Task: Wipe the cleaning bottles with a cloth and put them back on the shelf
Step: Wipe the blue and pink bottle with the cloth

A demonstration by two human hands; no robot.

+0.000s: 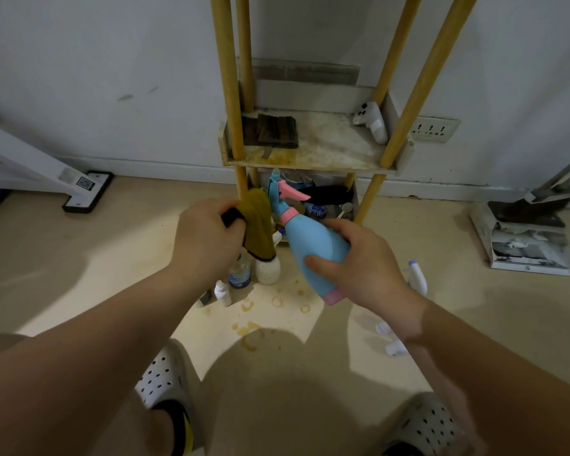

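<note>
Blue spray bottle held in mid-air before shelf, tilted, nozzle toward shelf. Right hand fingers wrapped round body. Left hand clutches bunched mustard cloth beside trigger head, contact unclear. Best bet: wipe neck to base, right hand rotating bottle. Other bottles on floor below.

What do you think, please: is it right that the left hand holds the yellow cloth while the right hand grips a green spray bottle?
Only the colour is wrong: the head view shows the spray bottle blue, not green. The left hand does hold the yellow cloth, and the right hand grips the bottle.
</note>
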